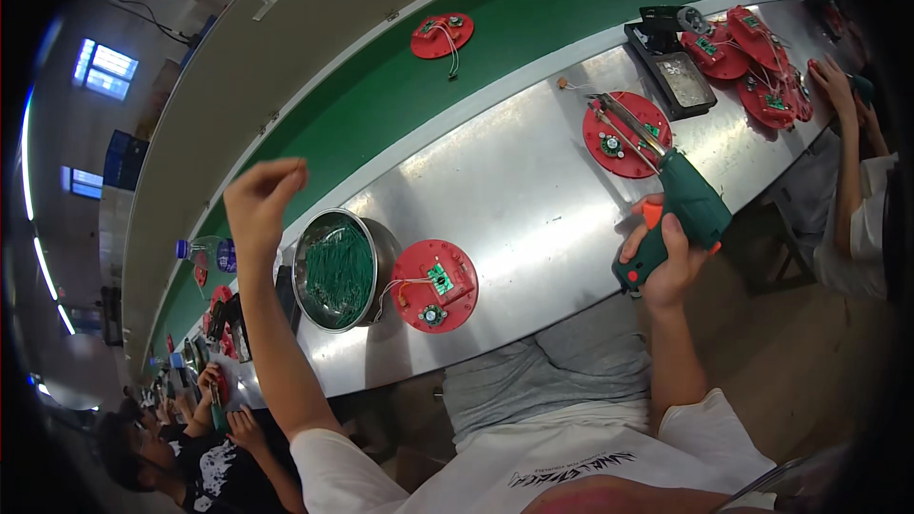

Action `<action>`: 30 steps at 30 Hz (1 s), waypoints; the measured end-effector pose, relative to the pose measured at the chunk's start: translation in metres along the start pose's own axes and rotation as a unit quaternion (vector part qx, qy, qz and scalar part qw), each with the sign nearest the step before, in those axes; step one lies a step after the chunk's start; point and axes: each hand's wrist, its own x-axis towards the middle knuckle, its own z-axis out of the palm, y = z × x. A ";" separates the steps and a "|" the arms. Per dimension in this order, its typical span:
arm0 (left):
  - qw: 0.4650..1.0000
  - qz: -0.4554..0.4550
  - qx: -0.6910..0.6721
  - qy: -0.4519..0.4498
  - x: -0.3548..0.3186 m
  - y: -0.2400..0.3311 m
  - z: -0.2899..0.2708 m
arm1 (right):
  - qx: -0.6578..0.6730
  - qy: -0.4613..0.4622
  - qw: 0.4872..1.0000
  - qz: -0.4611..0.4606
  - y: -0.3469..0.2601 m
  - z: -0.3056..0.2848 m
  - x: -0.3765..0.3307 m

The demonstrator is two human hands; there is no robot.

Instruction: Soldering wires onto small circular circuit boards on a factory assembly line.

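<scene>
At left, raised left hand [262,195], fingers curled narrow; can't tell if pinching anything. Next, steel bowl [378,233] of green strands [338,271]. Just right of it, red disc [462,281] with board [440,278]: probably light, rigid, fragile at thin leads [409,282]; take by rim. Farther right, second disc [624,167] under green soldering gun [693,195], held around handle [639,266] by right hand [671,262]. Likely stiff, moderately heavy; grip handle only, off possibly hot barrel [635,124].

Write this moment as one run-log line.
right hand: grips green soldering gun, tip over red disc; left hand: raised near metal bowl; bowl: green strands
</scene>
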 end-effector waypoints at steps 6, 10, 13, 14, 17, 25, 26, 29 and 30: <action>0.982 0.059 0.062 -0.169 0.145 0.008 0.106 | 0.000 0.044 0.999 0.019 0.001 -0.004 0.003; 0.993 -0.057 0.078 -0.064 0.231 -0.032 0.189 | 0.011 0.063 0.998 0.007 0.007 0.002 0.002; 0.969 -0.143 0.187 0.070 0.260 -0.035 0.244 | 0.003 0.053 0.998 0.017 0.001 0.000 0.003; 0.971 -0.138 0.186 0.064 0.264 -0.038 0.256 | 0.006 0.053 0.998 0.014 0.002 0.000 0.002; 0.961 -0.192 0.194 0.041 0.263 -0.023 0.294 | -0.031 0.069 0.997 0.006 0.000 -0.004 0.004; 0.990 -0.096 0.093 0.043 0.260 -0.030 0.259 | 0.013 0.045 0.999 -0.005 0.000 0.000 0.003; 0.995 -0.084 0.049 0.001 0.254 -0.024 0.247 | 0.017 0.057 0.998 -0.012 0.000 0.002 0.003; 0.997 -0.020 0.038 -0.066 0.178 0.029 0.241 | 0.021 0.065 0.998 -0.014 0.001 -0.003 0.001; 0.996 -0.039 0.010 -0.084 0.152 0.038 0.242 | 0.018 0.072 0.997 -0.013 0.000 -0.004 0.000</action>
